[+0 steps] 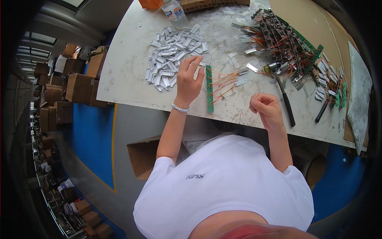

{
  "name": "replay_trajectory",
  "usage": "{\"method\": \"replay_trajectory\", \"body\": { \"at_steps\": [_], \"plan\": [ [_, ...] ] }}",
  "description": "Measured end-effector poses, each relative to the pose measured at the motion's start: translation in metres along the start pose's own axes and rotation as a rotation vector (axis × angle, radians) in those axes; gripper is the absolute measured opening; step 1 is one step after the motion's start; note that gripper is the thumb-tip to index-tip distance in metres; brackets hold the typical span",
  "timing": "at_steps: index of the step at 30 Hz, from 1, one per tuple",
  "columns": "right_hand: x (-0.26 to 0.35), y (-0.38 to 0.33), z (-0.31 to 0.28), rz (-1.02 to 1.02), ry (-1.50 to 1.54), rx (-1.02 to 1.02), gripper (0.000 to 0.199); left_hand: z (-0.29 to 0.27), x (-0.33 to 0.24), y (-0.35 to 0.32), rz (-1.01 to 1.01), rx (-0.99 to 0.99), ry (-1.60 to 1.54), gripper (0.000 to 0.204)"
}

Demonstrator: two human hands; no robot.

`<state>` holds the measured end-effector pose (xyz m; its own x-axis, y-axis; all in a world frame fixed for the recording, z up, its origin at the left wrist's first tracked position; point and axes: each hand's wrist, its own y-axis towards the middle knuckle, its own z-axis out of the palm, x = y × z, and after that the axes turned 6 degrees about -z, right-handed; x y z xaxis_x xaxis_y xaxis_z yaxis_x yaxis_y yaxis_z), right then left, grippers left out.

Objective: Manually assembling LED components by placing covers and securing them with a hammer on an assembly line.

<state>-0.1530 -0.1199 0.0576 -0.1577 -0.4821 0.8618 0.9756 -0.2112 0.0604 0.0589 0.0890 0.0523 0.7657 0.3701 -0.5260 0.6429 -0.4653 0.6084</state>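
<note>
My left hand (189, 79) is over the table, palm down with its fingers apart, between a heap of small white plastic housings (165, 61) and a narrow green circuit board strip (209, 91). Nothing shows in its grip. Thin orange and red wires (225, 81) run from the strip to small metal-coloured pieces on its right. Near the table's front edge my right hand (266, 107) is closed, fingers curled against the thumb; whatever it may hold is hidden. Just right of it lies a hammer (287, 104) with a black handle.
Clear plastic pieces (223, 30) are scattered at the back. A tangled stack of wired circuit boards (284, 44) fills the back right. Beyond the hammer are another black handle (322, 110) and white housings (324, 75). A bottle (174, 14) stands by a carton (213, 4).
</note>
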Motion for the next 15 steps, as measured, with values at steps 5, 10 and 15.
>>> {"method": "replay_trajectory", "body": {
  "at_steps": [5,10,15],
  "plan": [
    [-0.002,-0.021,-0.016,0.003,-0.233,-0.072,0.021,0.025,0.083,0.131,-0.277,-0.381,-0.219,0.076],
    [0.003,-0.041,-0.011,0.036,-0.422,-0.183,0.024,0.069,0.209,0.199,-0.428,-0.482,-0.184,0.085],
    [0.013,-0.061,-0.030,0.082,-0.511,-0.243,0.019,0.056,0.210,0.222,-0.498,-0.384,-0.195,0.077]
  ]
}}
